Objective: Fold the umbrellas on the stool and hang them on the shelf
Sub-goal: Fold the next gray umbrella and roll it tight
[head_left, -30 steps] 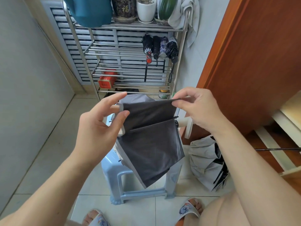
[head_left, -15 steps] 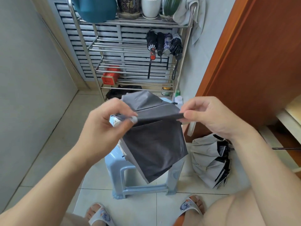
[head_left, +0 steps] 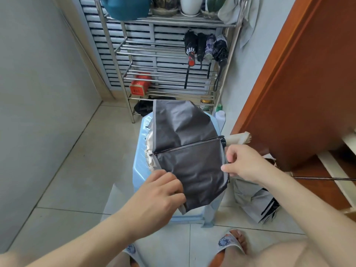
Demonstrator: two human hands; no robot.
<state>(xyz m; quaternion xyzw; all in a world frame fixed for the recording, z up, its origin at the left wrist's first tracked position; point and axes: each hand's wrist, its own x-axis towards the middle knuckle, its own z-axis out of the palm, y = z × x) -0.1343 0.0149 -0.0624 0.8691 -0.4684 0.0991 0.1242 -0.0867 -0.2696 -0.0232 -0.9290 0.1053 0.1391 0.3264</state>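
A collapsed umbrella point(head_left: 189, 151) with a dark grey lining and cream outer fabric lies across the light blue plastic stool point(head_left: 140, 160), its pale handle point(head_left: 238, 138) pointing right. My left hand point(head_left: 158, 197) grips the canopy's lower left edge. My right hand point(head_left: 244, 164) pinches the fabric's right edge below the handle. A second grey umbrella point(head_left: 254, 203) lies on the floor to the right of the stool. On the metal shelf point(head_left: 169, 54) behind, several folded umbrellas point(head_left: 206, 47) hang from a rail.
A red tin point(head_left: 139, 84) and jars sit on the shelf's lower tiers, pots and a teal can on top. A wooden door point(head_left: 300, 78) stands at right, a grey wall at left. My sandalled feet point(head_left: 231, 241) are on the tiled floor near the stool.
The canopy was held up stretched between both hands; it has come down onto the stool and spread flatter. Both hands dropped lower, the left to the lower edge, the right to the right edge.
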